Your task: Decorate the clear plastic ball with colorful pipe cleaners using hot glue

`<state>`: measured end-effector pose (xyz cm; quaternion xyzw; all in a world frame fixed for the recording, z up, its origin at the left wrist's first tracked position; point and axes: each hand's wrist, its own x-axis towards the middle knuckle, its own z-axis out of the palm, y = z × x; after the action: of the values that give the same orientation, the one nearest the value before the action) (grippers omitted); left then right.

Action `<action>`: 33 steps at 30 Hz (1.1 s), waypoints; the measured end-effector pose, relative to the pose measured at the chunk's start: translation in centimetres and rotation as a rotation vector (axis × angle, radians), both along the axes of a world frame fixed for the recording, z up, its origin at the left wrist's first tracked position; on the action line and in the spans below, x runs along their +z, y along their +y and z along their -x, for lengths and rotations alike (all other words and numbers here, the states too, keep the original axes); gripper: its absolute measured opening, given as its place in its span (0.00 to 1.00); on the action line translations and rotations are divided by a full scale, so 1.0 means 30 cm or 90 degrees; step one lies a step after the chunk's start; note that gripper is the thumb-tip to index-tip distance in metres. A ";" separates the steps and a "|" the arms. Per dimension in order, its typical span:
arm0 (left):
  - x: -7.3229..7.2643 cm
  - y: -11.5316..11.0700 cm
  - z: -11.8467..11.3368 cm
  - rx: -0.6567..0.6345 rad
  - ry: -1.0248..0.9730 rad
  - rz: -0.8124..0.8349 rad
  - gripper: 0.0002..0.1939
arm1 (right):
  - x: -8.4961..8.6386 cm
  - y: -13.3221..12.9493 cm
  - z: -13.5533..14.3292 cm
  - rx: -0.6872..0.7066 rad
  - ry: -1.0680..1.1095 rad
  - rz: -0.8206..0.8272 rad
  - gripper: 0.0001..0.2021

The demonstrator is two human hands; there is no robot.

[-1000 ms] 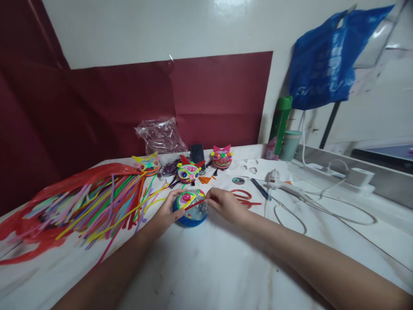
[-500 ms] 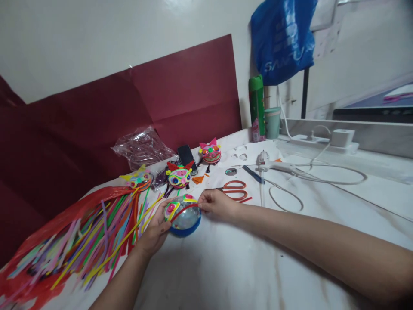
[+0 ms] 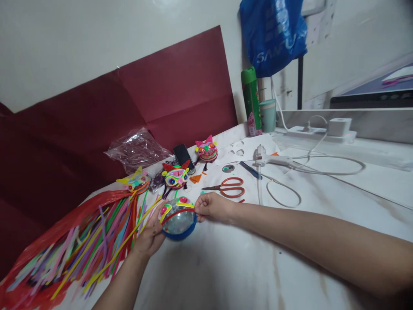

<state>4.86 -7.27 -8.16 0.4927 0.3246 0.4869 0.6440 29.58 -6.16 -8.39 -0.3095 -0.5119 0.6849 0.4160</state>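
My left hand (image 3: 151,236) is closed round the left side of a clear plastic ball (image 3: 179,223). The ball has pink eye shapes edged in yellow and white on top, and blue trim along its lower rim. Across its front bends a red pipe cleaner (image 3: 174,214). At the ball's right side, my right hand (image 3: 210,206) pinches the pipe cleaner's right end. Orange-handled scissors (image 3: 231,187) lie open just behind the right hand. Behind the ball sits a finished-looking animal-face ball (image 3: 176,177) with red ears.
Many coloured pipe cleaners (image 3: 97,245) spread over red plastic (image 3: 35,241) at left. Another face ball (image 3: 207,150), a phone (image 3: 184,156) and crinkled clear wrap (image 3: 135,148) lie at the back. A blue-handled cutter (image 3: 251,170) and a corded glue gun (image 3: 274,160) lie at right.
The red pipe cleaner now lies in a flatter curve across the ball's front. The ball has turned slightly in my hands, and the whole view has shifted a little.
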 end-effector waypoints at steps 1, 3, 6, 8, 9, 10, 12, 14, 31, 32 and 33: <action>-0.001 0.003 0.004 -0.004 -0.007 -0.003 0.38 | 0.001 -0.006 0.007 0.004 0.007 0.001 0.10; -0.004 0.009 0.015 -0.007 -0.028 -0.008 0.29 | 0.003 -0.019 0.024 0.008 0.018 -0.003 0.10; -0.012 0.013 0.034 -0.008 -0.052 0.003 0.19 | 0.011 -0.039 0.044 0.005 0.026 -0.017 0.09; -0.018 0.014 0.045 -0.012 -0.056 0.015 0.18 | 0.016 -0.048 0.046 0.001 0.027 -0.031 0.08; -0.020 0.014 0.048 -0.012 -0.058 0.018 0.18 | 0.019 -0.051 0.045 -0.002 0.025 -0.039 0.08; -0.022 0.014 0.049 -0.008 -0.061 0.017 0.18 | 0.021 -0.052 0.042 -0.004 0.022 -0.048 0.07; -0.024 0.014 0.046 0.006 -0.068 0.010 0.17 | 0.026 -0.052 0.033 -0.009 0.012 -0.070 0.07; -0.023 0.014 0.037 0.023 -0.075 0.000 0.19 | 0.029 -0.051 0.024 -0.011 -0.003 -0.095 0.06; 0.007 -0.021 -0.028 0.023 -0.085 -0.024 0.29 | 0.006 -0.038 0.004 0.019 -0.060 -0.166 0.03; 0.005 -0.020 -0.024 0.024 -0.087 -0.025 0.30 | 0.009 -0.039 0.005 0.016 -0.053 -0.167 0.04; 0.004 -0.018 -0.020 0.024 -0.090 -0.024 0.30 | 0.010 -0.039 0.007 0.014 -0.044 -0.167 0.04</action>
<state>5.48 -7.81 -8.05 0.4631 0.2785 0.5385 0.6465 29.36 -7.34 -8.08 -0.2702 -0.6141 0.6058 0.4277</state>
